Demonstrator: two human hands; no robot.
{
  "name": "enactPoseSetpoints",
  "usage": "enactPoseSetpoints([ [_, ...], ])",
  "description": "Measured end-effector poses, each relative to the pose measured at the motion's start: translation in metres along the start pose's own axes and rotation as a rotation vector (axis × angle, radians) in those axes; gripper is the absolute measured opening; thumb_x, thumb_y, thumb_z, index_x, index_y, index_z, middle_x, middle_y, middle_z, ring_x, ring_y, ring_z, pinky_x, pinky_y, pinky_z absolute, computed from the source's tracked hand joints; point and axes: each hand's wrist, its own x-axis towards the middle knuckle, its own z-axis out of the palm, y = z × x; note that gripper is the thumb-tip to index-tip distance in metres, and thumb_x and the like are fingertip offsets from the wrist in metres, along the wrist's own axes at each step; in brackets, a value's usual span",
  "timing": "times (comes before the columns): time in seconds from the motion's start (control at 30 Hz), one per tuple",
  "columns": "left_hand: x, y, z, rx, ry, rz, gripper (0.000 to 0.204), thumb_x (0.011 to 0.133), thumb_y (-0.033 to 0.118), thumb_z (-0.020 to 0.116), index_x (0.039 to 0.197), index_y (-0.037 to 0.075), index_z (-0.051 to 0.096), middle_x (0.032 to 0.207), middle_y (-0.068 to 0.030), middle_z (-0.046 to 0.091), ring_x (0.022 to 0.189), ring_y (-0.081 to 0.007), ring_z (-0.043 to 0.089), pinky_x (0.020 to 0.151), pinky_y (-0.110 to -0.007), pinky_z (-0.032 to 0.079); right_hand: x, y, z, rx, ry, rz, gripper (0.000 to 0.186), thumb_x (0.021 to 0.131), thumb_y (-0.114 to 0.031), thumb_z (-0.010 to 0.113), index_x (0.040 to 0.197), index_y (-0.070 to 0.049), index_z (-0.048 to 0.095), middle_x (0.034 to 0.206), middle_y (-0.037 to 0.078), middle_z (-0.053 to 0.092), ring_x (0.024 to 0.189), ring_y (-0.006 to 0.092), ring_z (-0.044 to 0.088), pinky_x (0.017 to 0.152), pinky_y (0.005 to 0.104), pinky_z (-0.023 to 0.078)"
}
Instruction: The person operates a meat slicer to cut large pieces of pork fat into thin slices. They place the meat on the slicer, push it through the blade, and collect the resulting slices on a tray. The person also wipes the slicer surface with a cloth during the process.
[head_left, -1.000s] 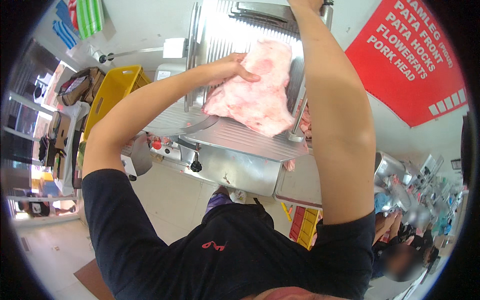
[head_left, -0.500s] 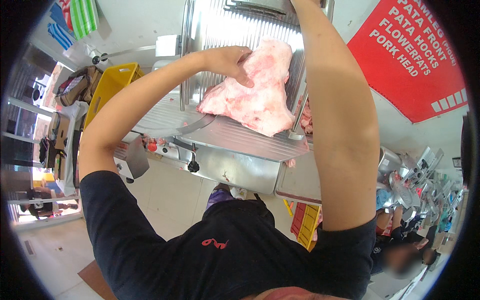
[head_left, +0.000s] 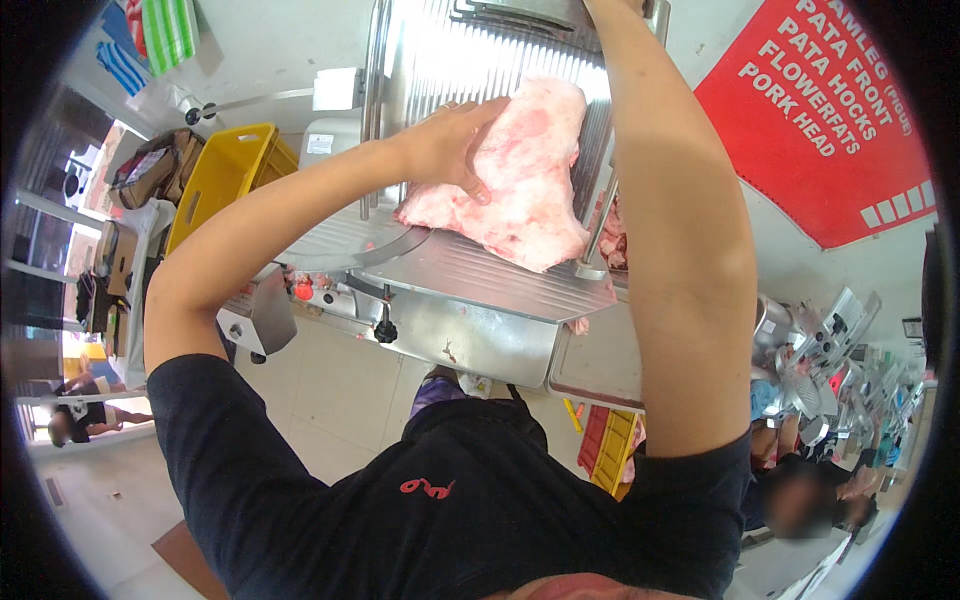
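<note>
A large pale pink slab of raw, fatty meat [head_left: 540,190] lies on the ribbed metal bed of a slicing machine [head_left: 425,90]. My left hand [head_left: 450,145] rests against the slab's left side, with thumb and fingers spread apart. The thumb lies on the meat's surface, and the other fingers reach its upper left edge. My right arm stretches up past the slab's right side. Only a bit of my right hand [head_left: 628,4] shows at the top edge, by the machine's far end; its fingers are out of sight.
Left of the machine stands a yellow crate [head_left: 225,165]. A metal tray [head_left: 600,365] sits at the machine's near right, with red and yellow crates [head_left: 610,445] below. Meat pieces [head_left: 613,240] lie beside the bed. Another person [head_left: 800,490] is at far right.
My left hand has slid slightly left and down along the slab, and my left elbow has swung outward. The meat and my right arm are almost where they were.
</note>
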Motion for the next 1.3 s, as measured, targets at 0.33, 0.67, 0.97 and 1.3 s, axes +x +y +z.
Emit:
enactPoseSetpoints([
  [0.33,0.003,-0.013,0.008,0.057,0.011,0.091,0.118,0.057,0.024,0.093,0.152,-0.001,0.028,0.135,-0.0261,0.047,0.124,-0.0415,0.047,0.11,-0.045,0.04,0.008,0.013,0.012,-0.183,-0.014,-0.113,0.023,0.091,-0.02,0.06,0.095,-0.002,0.073,0.103,0.019,0.07,0.102,0.0335,0.069,0.088,0.0436,0.056],
  [0.67,-0.004,0.001,-0.015,0.131,-0.05,0.081,0.099,0.07,0.025,0.086,0.151,0.003,0.034,0.129,-0.0225,0.057,0.119,-0.0361,0.054,0.106,-0.044,0.045,0.0,0.012,0.02,-0.149,0.11,-0.161,0.02,0.091,-0.018,0.059,0.094,-0.004,0.074,0.101,0.015,0.071,0.1,0.0291,0.069,0.085,0.0405,0.057],
  [0.97,-0.132,-0.118,-0.215,0.189,0.574,-0.286,0.058,0.095,0.045,0.064,0.137,0.006,0.058,0.125,-0.013,0.067,0.118,-0.0177,0.061,0.101,-0.033,0.047,0.003,0.012,0.0,-0.107,-0.029,-0.066,0.02,0.09,-0.017,0.059,0.093,-0.003,0.073,0.098,0.017,0.073,0.092,0.031,0.072,0.08,0.0417,0.058],
  [1.3,-0.18,-0.222,-0.185,-0.926,0.448,-0.488,0.08,0.098,0.07,0.038,0.149,0.01,0.047,0.152,-0.0139,0.046,0.141,-0.0296,0.038,0.116,-0.046,0.028,-0.006,-0.004,-0.012,0.137,0.075,0.042,0.021,0.089,-0.016,0.057,0.087,-0.003,0.073,0.098,0.02,0.071,0.092,0.0363,0.07,0.079,0.0449,0.058],
])
